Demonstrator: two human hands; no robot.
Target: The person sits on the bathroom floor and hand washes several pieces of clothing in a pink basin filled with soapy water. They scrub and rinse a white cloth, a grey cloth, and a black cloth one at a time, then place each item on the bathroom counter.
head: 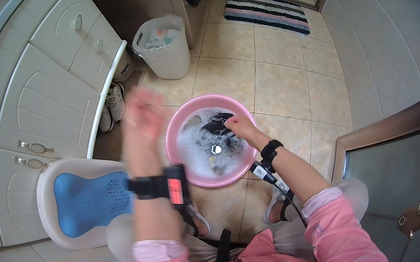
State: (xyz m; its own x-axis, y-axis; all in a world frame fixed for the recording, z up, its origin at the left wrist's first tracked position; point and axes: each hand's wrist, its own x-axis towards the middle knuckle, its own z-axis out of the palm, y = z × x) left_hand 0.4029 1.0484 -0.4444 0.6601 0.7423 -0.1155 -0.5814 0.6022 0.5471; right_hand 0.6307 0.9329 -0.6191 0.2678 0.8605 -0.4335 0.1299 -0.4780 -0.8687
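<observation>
A pink plastic basin [172, 158] of foamy water stands on the floor before me. Black fabric [215, 126] lies bunched in the suds [196, 146], some of it under the foam. My right hand [241, 127] reaches over the basin's right side, its fingertips closed on the edge of that fabric. Up and to the left of the basin, my left hand [144, 115] is raised and blurred by motion. Its fingers look loosely apart, and nothing shows in it. A pale, yellowish item [216, 165] sits partly sunk in the foam near the basin's front; I cannot tell what it is.
White cabinets [48, 100] line the left, with sneakers [115, 101] beneath. A white baby bath with a blue pad [91, 200] stands beside my left knee. Behind the basin is a lined waste bin [168, 60]. A striped mat [265, 12] lies by the doorway; a glass door [402, 168] is at right.
</observation>
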